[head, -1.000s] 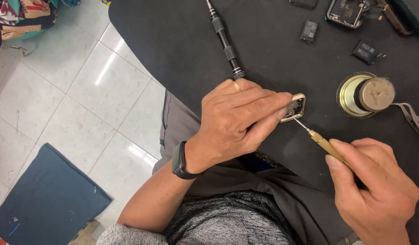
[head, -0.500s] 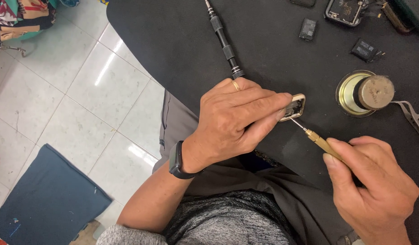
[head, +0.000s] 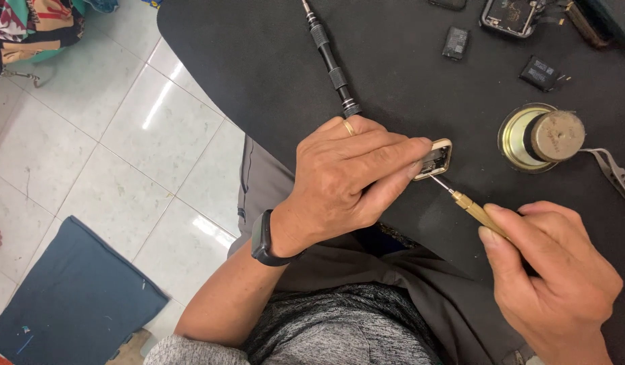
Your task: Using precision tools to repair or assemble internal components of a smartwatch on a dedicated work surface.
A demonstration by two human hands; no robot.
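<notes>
My left hand (head: 349, 179) pinches a small gold-framed rectangular device (head: 437, 159) against the black table top (head: 407, 81), fingers covering most of it. My right hand (head: 556, 280) grips a thin brass-handled tool (head: 471, 206) whose metal tip touches the device's lower edge. A black band is on my left wrist and a ring on one finger.
A black screwdriver (head: 331, 61) lies just beyond my left hand. A round brass part with a grey cap (head: 541, 135) sits to the right, a grey strap (head: 613, 172) beside it. Small dark modules (head: 455, 42) and an opened device (head: 510, 15) lie at the far edge. White floor tiles and a blue mat (head: 69, 290) are on the left.
Almost nothing has changed; both hands hold the same positions, with the tool tip staying at the device's edge.
</notes>
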